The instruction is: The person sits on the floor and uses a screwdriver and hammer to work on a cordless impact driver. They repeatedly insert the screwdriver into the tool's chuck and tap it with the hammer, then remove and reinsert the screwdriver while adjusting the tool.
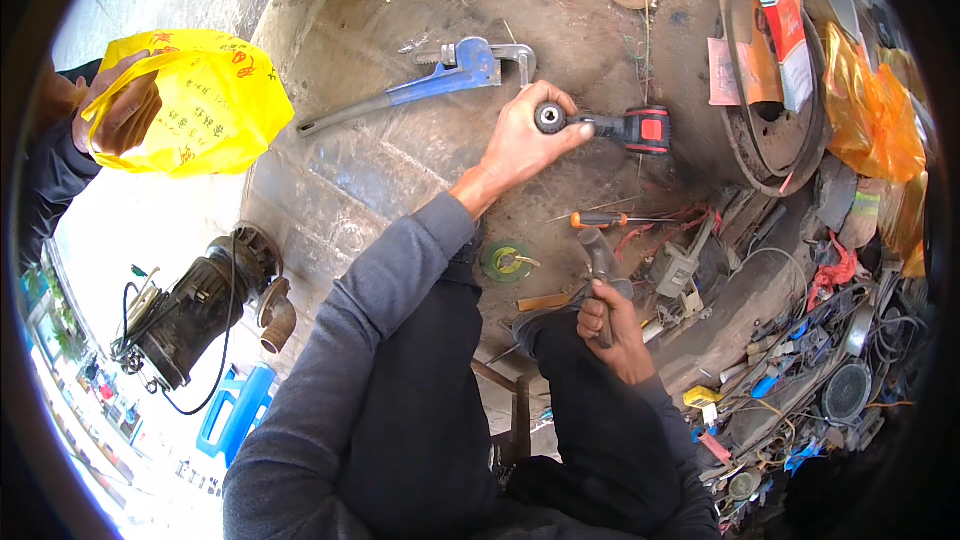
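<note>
My left hand (525, 131) is closed around a cordless drill (646, 130); its round chuck points up toward me and its red-and-black battery end lies to the right. My right hand (616, 334) grips the handle of a hammer (598, 246), near my right knee, with the metal head up. Just beyond my left hand lies a blue pipe wrench (450, 79) on the concrete floor. An orange-and-black screwdriver (600, 219) rests between my hands, its shaft pointing right. A green disc (506, 261) lies left of the hammer.
At left, another person's hand (120, 109) holds a yellow plastic bag (217, 105). A dirty motor pump (202, 307) with cables stands below it, near a blue plastic container (236, 409). A round metal drum (814, 142) and heaped scrap (795, 382) fill the right side.
</note>
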{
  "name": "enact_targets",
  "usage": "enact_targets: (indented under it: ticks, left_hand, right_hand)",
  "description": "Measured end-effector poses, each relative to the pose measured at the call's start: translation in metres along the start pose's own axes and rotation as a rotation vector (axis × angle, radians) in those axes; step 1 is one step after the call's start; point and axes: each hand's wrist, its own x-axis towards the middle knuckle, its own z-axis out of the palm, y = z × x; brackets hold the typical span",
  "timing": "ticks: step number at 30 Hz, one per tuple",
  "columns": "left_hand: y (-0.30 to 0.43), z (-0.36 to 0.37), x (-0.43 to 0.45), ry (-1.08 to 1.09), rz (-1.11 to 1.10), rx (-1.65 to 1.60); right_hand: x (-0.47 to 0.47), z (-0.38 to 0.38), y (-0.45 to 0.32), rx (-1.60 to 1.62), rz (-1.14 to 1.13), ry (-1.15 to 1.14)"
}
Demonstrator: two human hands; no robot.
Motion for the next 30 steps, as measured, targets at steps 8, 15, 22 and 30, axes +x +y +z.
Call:
enact_targets:
  ticks: [8,15,22,30]
  left_hand:
    - [0.002,-0.02,-0.003,-0.172,0.085,0.094]
    - [-0.001,-0.016,-0.004,-0.073,0.185,0.045]
    - [-0.004,-0.012,-0.008,-0.045,0.2,0.074]
    - [-0.008,-0.005,-0.01,-0.021,0.231,0.129]
  right_hand:
    - [-0.04,0.061,-0.002,-0.781,-0.572,0.257]
    - [-0.031,0.088,-0.015,-0.748,-0.737,0.109]
    - [-0.032,0.098,-0.013,-0.805,-0.681,0.113]
    - [-0.037,0.114,-0.018,-0.853,-0.744,0.106]
